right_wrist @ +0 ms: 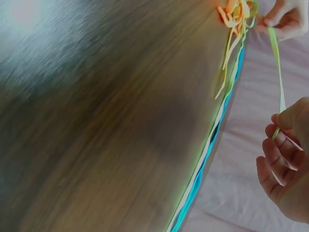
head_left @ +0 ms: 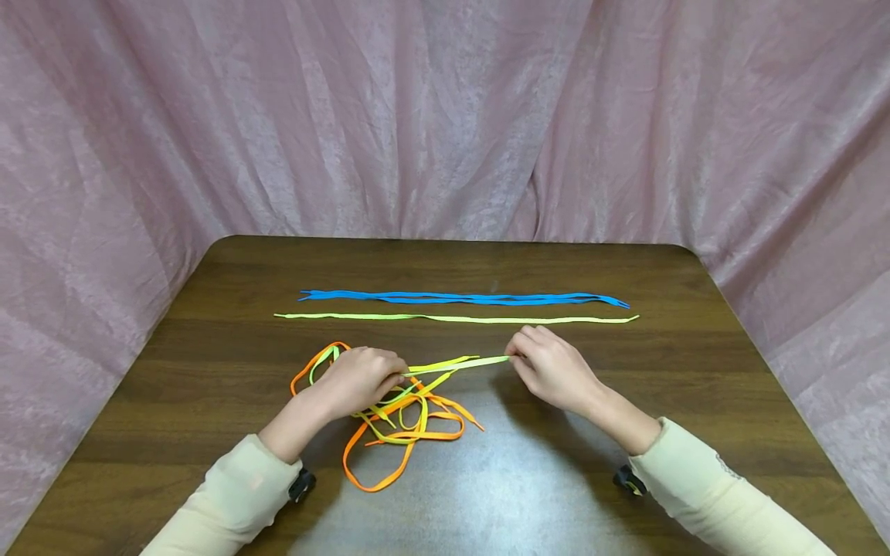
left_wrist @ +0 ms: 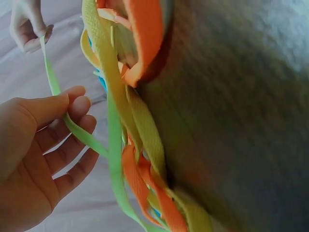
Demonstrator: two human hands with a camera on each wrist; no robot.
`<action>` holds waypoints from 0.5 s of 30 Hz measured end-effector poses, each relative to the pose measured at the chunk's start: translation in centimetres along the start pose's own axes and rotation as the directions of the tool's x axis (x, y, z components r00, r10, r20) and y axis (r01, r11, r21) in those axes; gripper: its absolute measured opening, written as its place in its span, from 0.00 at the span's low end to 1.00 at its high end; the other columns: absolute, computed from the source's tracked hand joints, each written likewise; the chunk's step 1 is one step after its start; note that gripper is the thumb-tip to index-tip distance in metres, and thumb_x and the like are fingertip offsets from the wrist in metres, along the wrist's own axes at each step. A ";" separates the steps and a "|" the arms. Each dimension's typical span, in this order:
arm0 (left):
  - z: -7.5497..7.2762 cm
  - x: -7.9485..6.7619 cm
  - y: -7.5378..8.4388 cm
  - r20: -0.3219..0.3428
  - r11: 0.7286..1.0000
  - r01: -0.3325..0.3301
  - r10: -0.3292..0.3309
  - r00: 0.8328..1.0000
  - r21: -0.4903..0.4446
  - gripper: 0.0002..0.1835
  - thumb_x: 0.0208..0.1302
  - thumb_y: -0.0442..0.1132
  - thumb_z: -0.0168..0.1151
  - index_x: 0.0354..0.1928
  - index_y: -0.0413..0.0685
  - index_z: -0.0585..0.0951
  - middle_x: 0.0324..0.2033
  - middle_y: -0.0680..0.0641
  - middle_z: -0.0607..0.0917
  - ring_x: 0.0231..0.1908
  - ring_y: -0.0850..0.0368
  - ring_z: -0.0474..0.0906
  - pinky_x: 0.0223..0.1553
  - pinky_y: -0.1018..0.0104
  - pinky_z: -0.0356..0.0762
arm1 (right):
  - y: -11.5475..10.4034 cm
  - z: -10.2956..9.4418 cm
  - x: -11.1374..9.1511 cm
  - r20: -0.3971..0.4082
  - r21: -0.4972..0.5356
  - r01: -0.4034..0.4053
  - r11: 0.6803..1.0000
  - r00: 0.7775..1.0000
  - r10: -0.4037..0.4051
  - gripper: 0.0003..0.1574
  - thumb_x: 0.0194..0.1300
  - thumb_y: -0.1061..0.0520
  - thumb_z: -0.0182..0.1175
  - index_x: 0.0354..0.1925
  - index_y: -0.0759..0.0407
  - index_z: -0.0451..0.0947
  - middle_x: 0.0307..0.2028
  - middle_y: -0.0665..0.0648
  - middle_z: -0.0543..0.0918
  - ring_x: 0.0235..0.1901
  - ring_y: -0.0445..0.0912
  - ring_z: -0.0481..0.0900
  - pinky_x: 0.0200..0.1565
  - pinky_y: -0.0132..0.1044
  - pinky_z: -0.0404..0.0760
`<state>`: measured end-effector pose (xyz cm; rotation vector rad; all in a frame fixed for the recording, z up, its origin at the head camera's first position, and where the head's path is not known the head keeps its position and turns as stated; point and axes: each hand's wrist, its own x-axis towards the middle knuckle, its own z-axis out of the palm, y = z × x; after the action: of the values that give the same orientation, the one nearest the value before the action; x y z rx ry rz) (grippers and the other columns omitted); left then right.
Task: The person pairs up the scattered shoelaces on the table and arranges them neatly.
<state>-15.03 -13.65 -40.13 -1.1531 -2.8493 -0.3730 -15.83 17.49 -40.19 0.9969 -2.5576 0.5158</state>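
A light green shoelace point(head_left: 487, 361) stretches between both hands above the table. My right hand point(head_left: 551, 367) pinches its tip between thumb and forefinger, and the short end pokes past the fingers in the right wrist view. My left hand point(head_left: 361, 378) pinches the same lace farther along; from there it runs down into a tangle in the left wrist view. That tangle of orange shoelaces point(head_left: 378, 486), yellow shoelaces point(head_left: 438, 380) and green lace lies under and beside the left hand. The left hand covers part of the pile in the head view.
Beyond the hands, another light green shoelace point(head_left: 473, 319) lies straight across the wooden table point(head_left: 626, 270). Behind it, blue shoelaces point(head_left: 452, 298) lie side by side, nearly parallel to it. A pink curtain point(head_left: 417, 116) hangs around the table's back and sides.
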 end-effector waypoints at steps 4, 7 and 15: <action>-0.3 -0.3 -0.1 -0.004 1.000 0.023 -0.023 1.000 -0.012 0.02 0.58 0.38 0.63 0.32 0.52 0.84 0.25 0.58 0.80 0.21 0.69 0.68 0.22 0.75 0.65 | 1.0 -0.1 -0.5 -0.003 -0.013 -0.017 1.000 1.000 0.017 0.05 0.54 0.64 0.61 0.29 0.54 0.77 0.28 0.46 0.76 0.29 0.39 0.70 0.32 0.33 0.72; -0.5 -0.5 -0.2 0.002 0.999 0.034 -0.034 0.999 -0.026 0.03 0.58 0.38 0.63 0.34 0.51 0.84 0.26 0.58 0.80 0.21 0.69 0.68 0.23 0.75 0.66 | 1.7 -0.2 -0.8 -0.005 -0.017 -0.040 0.999 0.999 0.040 0.05 0.54 0.64 0.61 0.29 0.54 0.77 0.27 0.46 0.76 0.30 0.41 0.72 0.34 0.35 0.73; -1.2 -1.0 -0.6 -0.005 0.997 0.049 -0.049 0.999 -0.053 0.02 0.59 0.38 0.62 0.30 0.51 0.81 0.23 0.60 0.75 0.20 0.69 0.64 0.21 0.75 0.63 | 4.1 -0.4 -1.9 0.004 -0.039 -0.108 0.993 0.994 0.109 0.06 0.52 0.66 0.62 0.29 0.56 0.76 0.28 0.48 0.76 0.30 0.43 0.74 0.33 0.38 0.73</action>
<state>-14.78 -15.02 -39.23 -1.0902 -2.8830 -0.4561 -17.28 21.62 -41.52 0.8513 -2.6282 0.4902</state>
